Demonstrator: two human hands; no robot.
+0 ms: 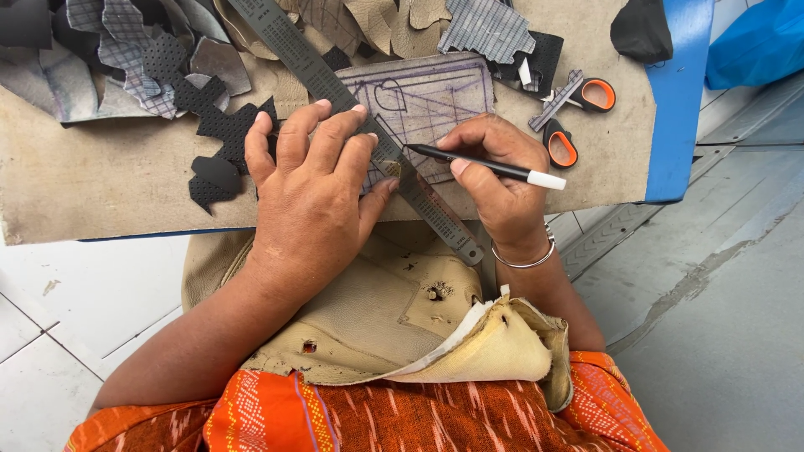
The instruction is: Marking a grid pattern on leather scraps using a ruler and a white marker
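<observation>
Tan leather lies across my lap and up onto the worn board (100, 192) in front of me, and on it I am marking a pale patterned piece (435, 96) already crossed with pen lines. My left hand (311, 197) is spread wide and flat, palm down, fingers pressing a long grey metal ruler (335, 92) that runs diagonally from beyond my fingertips down toward my right wrist. My right hand (494, 180) is closed in a writing grip on a black pen with a white cap end (490, 166); its tip touches the piece right at the ruler's edge, just beside my left thumb. To draw this line well, I judge I should keep firm, even weight on the ruler so it cannot pivot, hold the pen tip tight against the edge, and pull in one steady stroke. Orange-handled scissors (578, 117) lie on the board just beyond my right hand. Black perforated scraps (219, 125) sit beside my left fingers, with grey and checked offcuts (117, 50) heaped farther beyond them.
</observation>
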